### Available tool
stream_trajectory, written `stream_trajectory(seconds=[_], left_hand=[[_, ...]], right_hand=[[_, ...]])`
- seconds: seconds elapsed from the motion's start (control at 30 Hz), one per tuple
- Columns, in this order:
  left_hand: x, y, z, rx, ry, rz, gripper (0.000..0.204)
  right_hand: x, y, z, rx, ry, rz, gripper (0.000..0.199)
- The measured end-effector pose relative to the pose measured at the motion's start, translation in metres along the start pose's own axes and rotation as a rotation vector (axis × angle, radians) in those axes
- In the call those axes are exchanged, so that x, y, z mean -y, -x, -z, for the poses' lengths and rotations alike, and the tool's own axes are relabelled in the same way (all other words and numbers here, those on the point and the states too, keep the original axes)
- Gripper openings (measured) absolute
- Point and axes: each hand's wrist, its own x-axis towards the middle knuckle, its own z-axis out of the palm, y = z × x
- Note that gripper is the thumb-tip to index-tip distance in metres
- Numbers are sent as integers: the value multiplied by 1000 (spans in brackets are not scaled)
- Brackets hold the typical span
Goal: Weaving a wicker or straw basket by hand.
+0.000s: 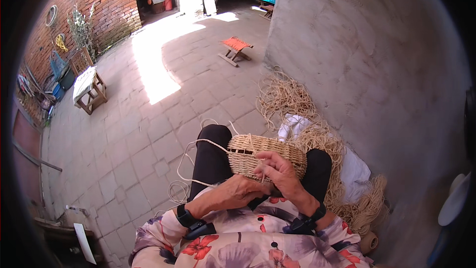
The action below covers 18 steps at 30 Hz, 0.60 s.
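A straw-coloured woven basket (243,156) rests across my lap between my knees, with a dark slot along its upper part. My left hand (243,190) presses against its near side, fingers curled and partly hidden. Over the near right part of the basket is my right hand (280,171), thumb and forefinger pinched together. A thin pale piece shows by those fingertips, too small to identify. From the basket's left end a loose cord (191,144) loops out over my left knee and down toward the paving.
Heaps of similar cord (287,94) lie along the grey wall (367,59) at my right, with white cloth (354,173) among them. An orange-topped folding stool (236,44) stands ahead. A small wooden chair (89,87) with a pale cover is at the far left.
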Motion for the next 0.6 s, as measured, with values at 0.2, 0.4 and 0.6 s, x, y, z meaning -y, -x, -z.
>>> stream_trajectory(seconds=[0.2,0.4,0.6], left_hand=[[23,-11,32,-673,-375,-75,33],[32,-26,47,-367,-401,-109,23],[18,26,100,-547,-204,328,20]], right_hand=[[11,-5,23,-136,-12,12,16],[17,-5,18,-132,159,-6,10],[14,-6,25,-220,495,148,6]])
